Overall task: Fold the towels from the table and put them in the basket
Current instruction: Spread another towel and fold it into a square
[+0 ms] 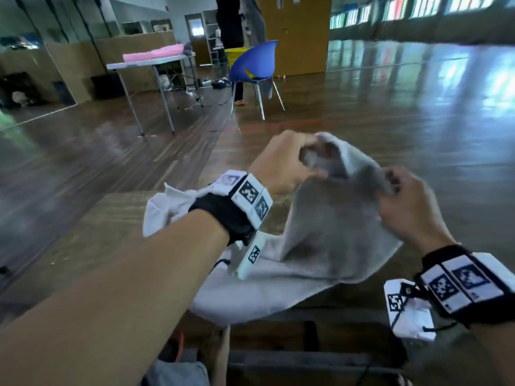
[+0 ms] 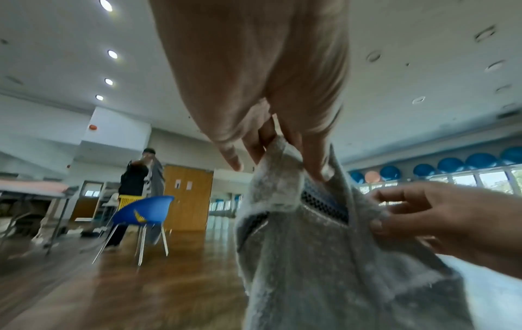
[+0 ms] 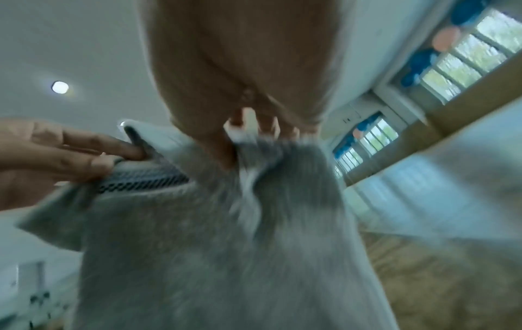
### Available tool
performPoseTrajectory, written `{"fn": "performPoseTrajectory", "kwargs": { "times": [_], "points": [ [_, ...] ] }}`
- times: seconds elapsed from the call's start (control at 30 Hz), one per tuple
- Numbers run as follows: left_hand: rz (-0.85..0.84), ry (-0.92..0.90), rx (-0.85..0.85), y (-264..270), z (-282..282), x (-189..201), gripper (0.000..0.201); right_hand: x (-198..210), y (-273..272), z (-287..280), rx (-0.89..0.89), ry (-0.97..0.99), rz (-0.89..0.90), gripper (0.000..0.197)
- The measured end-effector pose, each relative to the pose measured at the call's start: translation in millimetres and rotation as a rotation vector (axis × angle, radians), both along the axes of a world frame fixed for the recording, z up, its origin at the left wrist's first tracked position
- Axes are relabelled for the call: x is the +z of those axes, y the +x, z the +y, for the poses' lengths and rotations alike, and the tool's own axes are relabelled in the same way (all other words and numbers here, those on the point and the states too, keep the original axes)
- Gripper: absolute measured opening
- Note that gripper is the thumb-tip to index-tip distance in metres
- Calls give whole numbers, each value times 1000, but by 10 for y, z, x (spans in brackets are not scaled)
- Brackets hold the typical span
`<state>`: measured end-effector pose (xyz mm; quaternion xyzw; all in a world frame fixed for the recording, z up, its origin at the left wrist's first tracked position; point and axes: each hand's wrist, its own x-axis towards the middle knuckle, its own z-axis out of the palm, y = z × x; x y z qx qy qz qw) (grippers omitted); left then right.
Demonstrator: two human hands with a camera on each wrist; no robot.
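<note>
A grey towel (image 1: 328, 232) is lifted off the wooden table (image 1: 117, 227), its lower part still draped on the tabletop. My left hand (image 1: 289, 160) pinches the towel's top corner, seen close up as the grey towel (image 2: 310, 256) in the left wrist view. My right hand (image 1: 404, 201) grips the towel's upper edge a little to the right, and that grey towel (image 3: 226, 245) fills the right wrist view. A white towel (image 1: 161, 210) lies crumpled on the table behind my left wrist. No basket for the towels shows near me.
Beyond the table lies open wooden floor. A blue chair (image 1: 253, 65) stands farther back with a yellow basket (image 1: 234, 55) behind it. A folding table (image 1: 150, 64) carries pink cloth. A person in dark clothes (image 2: 132, 178) stands by the wooden door.
</note>
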<state>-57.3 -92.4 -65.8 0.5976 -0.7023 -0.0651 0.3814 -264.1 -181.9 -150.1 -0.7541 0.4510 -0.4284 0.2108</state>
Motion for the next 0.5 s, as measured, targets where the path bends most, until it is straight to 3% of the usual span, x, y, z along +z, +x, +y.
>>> {"fn": "performPoseTrajectory", "kwargs": {
  "times": [0.03,0.2,0.37,0.5],
  "points": [
    [-15,50,9,15,7,-137,20,-76,-27,-6,31,90,89,21],
    [53,301,4,-80,99,-711,31,-309,146,281,271,170,345,71],
    [155,429,-93,-170,171,-799,29,-545,293,571,211,167,407,54],
    [77,465,-94,-59,205,-689,21,-571,255,573,160,170,302,72]
  ]
}}
